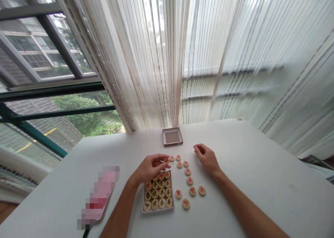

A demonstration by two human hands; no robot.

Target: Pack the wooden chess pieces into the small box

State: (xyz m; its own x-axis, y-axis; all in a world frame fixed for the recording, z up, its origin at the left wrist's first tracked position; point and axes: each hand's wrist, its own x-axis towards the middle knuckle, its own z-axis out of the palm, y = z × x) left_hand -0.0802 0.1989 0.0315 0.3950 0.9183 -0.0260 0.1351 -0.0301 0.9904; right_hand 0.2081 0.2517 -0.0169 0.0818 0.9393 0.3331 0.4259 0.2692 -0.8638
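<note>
Between the thumb and fingers of my left hand (150, 166) is a Chinese chess piece (166, 160) with a red character. The hand is over the far edge of a shallow square box (158, 211), hiding part of its back row. Inside the box lie rows of round wooden pieces, black-marked ones (161, 193) in front and red-marked ones (161, 175) behind. My right hand (208, 159) rests on the table to the right with its fingers curled in, and no piece shows in it. Several loose red-marked pieces (188, 172) lie between the box and this hand.
The box lid (172, 137) lies inner side up at the far side of the white table (250, 168). A pink, blurred-out object (103, 193) lies left of my left arm. Beyond the table hang string curtains (167, 57) and a window (49, 47).
</note>
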